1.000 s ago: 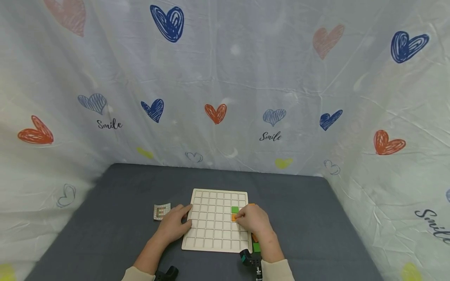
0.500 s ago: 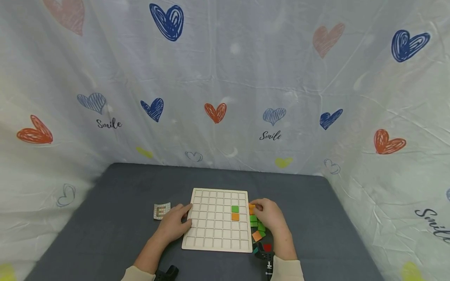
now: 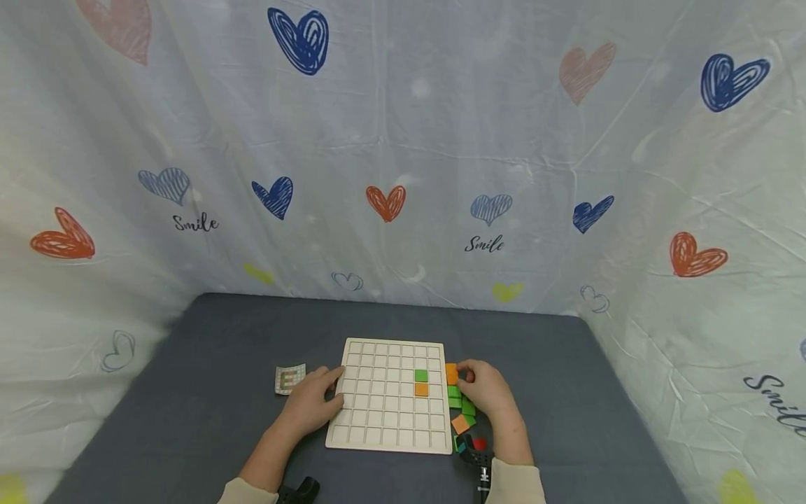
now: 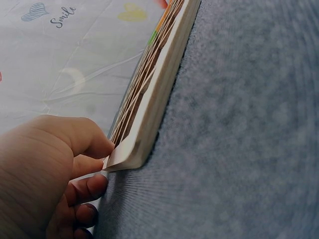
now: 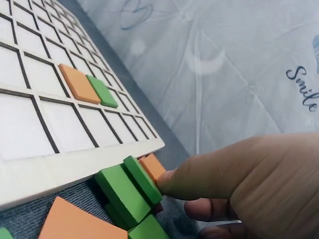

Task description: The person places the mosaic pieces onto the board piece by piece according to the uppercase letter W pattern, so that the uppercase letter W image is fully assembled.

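The pale wooden grid board [image 3: 384, 420] lies flat on the table, with one green tile [image 3: 421, 376] and one orange tile [image 3: 421, 389] set in its squares. My left hand [image 3: 310, 402] holds the board's left edge; in the left wrist view, the digits meet that edge near a rounded corner [image 4: 134, 158]. Right of the board, my right hand [image 3: 490, 387] is beside loose orange tiles [image 3: 451, 373]. In the right wrist view, the thumb [image 5: 199, 177] tip is at a small orange tile [image 5: 152, 167] partly hidden behind a standing green tile [image 5: 142, 179]. The fingertips behind the thumb are hidden.
Several loose green tiles [image 3: 455, 397], a tilted orange tile [image 3: 460, 424] and a red piece [image 3: 480, 444] lie along the board's right side. A small printed pattern card [image 3: 290, 379] lies left of the board. A heart-printed curtain [image 3: 390, 140] surrounds the dark grey table [image 3: 239, 336].
My right hand has left the orange tile on the board and moved right to the loose tiles, then slid slightly off the orange ones. My left hand has stayed at the board's edge.
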The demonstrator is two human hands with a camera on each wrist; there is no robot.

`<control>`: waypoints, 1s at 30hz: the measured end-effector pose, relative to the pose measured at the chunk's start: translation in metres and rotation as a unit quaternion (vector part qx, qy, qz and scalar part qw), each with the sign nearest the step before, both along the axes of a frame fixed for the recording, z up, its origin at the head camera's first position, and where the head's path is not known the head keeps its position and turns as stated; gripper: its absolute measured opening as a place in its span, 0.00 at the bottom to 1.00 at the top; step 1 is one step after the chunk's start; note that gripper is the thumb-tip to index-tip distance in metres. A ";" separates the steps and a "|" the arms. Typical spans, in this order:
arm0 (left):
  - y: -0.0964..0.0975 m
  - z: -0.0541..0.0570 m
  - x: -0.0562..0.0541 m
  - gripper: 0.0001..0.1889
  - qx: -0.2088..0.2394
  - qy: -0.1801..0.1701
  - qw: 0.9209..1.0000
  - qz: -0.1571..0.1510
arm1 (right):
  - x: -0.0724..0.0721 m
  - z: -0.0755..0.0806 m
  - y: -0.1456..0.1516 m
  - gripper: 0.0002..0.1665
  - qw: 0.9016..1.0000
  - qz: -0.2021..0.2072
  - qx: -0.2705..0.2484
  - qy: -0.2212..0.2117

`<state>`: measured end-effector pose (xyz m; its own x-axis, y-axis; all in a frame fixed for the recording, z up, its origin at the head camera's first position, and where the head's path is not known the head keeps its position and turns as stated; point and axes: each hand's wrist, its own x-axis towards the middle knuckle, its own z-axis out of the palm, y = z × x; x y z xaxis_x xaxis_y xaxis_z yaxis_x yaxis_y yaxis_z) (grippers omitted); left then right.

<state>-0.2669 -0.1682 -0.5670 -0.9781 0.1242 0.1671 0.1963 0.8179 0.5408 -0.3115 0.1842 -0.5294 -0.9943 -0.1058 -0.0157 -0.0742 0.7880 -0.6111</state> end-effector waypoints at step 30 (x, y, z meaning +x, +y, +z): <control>0.001 0.001 0.000 0.28 -0.001 0.002 1.000 0.000 | 0.014 0.016 0.007 0.14 0.993 0.015 -0.054 -0.105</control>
<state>-0.2665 -0.1673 -0.5659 -0.9772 0.1249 0.1718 0.1993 0.8186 0.5387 -0.2978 0.1911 -0.5132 -0.9668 -0.1477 -0.2085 0.0406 0.7167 -0.6962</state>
